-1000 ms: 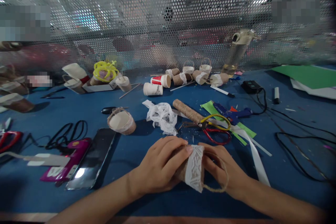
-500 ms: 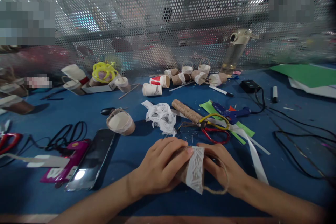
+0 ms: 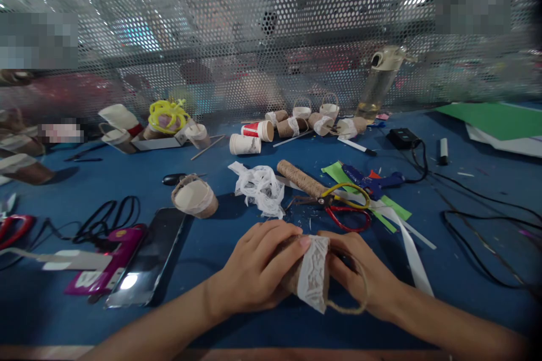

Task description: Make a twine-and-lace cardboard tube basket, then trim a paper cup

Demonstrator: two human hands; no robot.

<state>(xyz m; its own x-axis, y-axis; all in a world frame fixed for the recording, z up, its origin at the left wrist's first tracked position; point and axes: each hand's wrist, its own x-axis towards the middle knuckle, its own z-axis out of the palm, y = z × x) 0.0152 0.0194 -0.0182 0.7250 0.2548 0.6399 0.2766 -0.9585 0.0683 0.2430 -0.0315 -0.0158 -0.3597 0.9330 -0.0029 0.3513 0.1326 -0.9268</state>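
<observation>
Low on the blue table [image 3: 237, 214], both my hands close round a small twine-wrapped cup [image 3: 293, 279] lying on its side. My left hand [image 3: 258, 268] wraps its body, fingers curled over the top. My right hand [image 3: 359, 273] grips the rim end, where a white lace band [image 3: 314, 271] circles the cup. A loop of twine handle [image 3: 354, 307] hangs below my right palm. Just beyond my hands lie a crumpled heap of white lace [image 3: 259, 186], a twine spool [image 3: 301, 179] and yellow-and-red scissors [image 3: 345, 206].
A phone [image 3: 148, 254] and a magenta glue gun [image 3: 105, 259] lie at the left, near a finished cup basket [image 3: 195, 196]. A blue glue gun [image 3: 372, 182], green paper, white ribbon [image 3: 412, 259] and black cables [image 3: 486, 220] spread right. Several cups [image 3: 296, 124] line the perforated screen [image 3: 271, 39].
My hands and the cup stay almost where they were; the lace band has shifted only slightly. The view has wobbled a little.
</observation>
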